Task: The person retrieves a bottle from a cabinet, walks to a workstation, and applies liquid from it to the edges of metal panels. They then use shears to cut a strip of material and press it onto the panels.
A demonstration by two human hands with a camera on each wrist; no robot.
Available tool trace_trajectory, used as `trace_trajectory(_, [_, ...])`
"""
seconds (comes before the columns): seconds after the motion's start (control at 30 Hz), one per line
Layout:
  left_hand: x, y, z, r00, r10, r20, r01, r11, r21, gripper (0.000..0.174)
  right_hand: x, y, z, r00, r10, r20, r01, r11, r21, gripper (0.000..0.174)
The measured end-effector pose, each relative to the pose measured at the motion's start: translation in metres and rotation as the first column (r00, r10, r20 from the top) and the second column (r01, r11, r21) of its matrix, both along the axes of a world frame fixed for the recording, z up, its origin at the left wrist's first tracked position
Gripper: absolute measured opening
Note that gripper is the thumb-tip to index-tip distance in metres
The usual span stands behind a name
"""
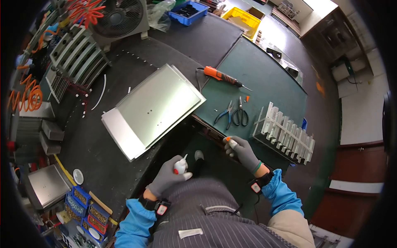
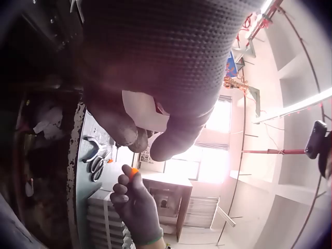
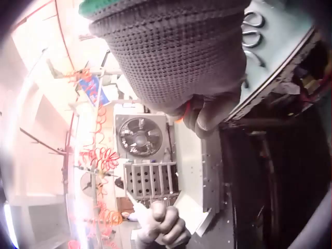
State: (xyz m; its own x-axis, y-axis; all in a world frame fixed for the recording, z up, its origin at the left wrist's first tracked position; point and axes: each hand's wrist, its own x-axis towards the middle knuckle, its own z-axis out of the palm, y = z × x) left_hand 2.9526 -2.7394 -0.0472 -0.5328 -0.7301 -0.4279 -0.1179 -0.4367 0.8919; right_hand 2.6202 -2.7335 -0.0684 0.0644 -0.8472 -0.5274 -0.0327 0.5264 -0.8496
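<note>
My gloved left hand grips a small white squeeze bottle with a thin nozzle pointing up and a red patch on its side. In the left wrist view the fingers wrap the white bottle and cover much of it. My gloved right hand, apart from the bottle and further right, pinches a small orange piece between thumb and fingers. That orange piece also shows at the fingertips in the left wrist view. Both hands are in front of the body, near the bench edge.
Flat metal panels lie stacked on the bench at left. On the green mat are an orange electric screwdriver, pliers, scissors and an orange cone-shaped piece. Strapped metal brackets stand at right; screw bins sit lower left.
</note>
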Motion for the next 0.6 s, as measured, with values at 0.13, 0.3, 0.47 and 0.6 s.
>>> trace_trajectory(0.13, [0.0, 0.005, 0.012, 0.998, -0.021, 0.063, 0.023, 1.0, -0.021, 0.03, -0.025, -0.007, 0.019, 0.993, -0.113, -0.014, 0.112, 0.992, -0.062, 0.032])
trace_trajectory(0.3, [-0.007, 0.016, 0.011, 0.998, 0.025, -0.053, -0.02, 0.997, 0.079, 0.031, -0.03, -0.001, -0.007, 0.993, -0.112, -0.035, 0.113, 0.992, 0.052, 0.032])
trace_trajectory(0.47, [-0.01, 0.034, 0.006, 0.953, 0.179, -0.244, -0.1, 0.947, 0.304, 0.035, -0.025, 0.035, -0.099, 0.974, -0.193, 0.119, 0.157, 0.953, 0.26, 0.028])
trace_trajectory(0.6, [-0.006, 0.047, -0.024, 0.961, 0.149, -0.234, -0.113, 0.98, 0.163, 0.034, -0.028, 0.124, -0.248, 0.868, -0.475, 0.146, 0.317, 0.755, 0.575, 0.026])
